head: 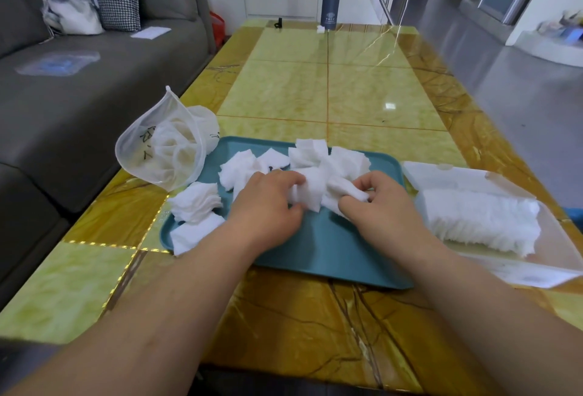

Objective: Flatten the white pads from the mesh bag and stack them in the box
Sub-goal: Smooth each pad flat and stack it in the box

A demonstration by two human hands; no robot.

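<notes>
Nearest: left grip (pixel 268 203) and right grip (pixel 381 206) both pinching one crumpled clump of white pads (pixel 318 187) over tray (pixel 331 247) | box (pixel 457 175) just right of right grip, part-filled | mesh bag (pixel 157 149) beyond left grip | risk: clinging pads separate badly and would stack creased

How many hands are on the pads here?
2. The left hand grips the left side of a crumpled pad clump above the teal tray; the right hand pinches its right side. No other hand shows.
</notes>
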